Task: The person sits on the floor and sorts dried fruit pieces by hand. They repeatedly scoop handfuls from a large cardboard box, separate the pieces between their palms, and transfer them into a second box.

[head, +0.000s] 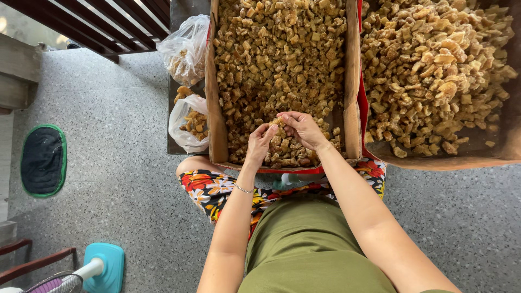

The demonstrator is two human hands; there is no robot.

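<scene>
Fingertips meet over one golden-brown chunk (278, 126) at six o'clock in the near cardboard box (217, 130), left hand (261, 142) and right hand (302, 129) both pinched narrow on it. It looks light, dry and crumbly, likely brittle, so a gentle grip at its edges suits best. Second box (491, 154) of paler pieces sits at two o'clock, plastic bags (184, 49) at ten.

Two open brown cardboard boxes (213, 103) (488, 157) of golden nut pieces are seen side by side; two clear plastic bags (184, 49) (184, 122) are placed left.
</scene>
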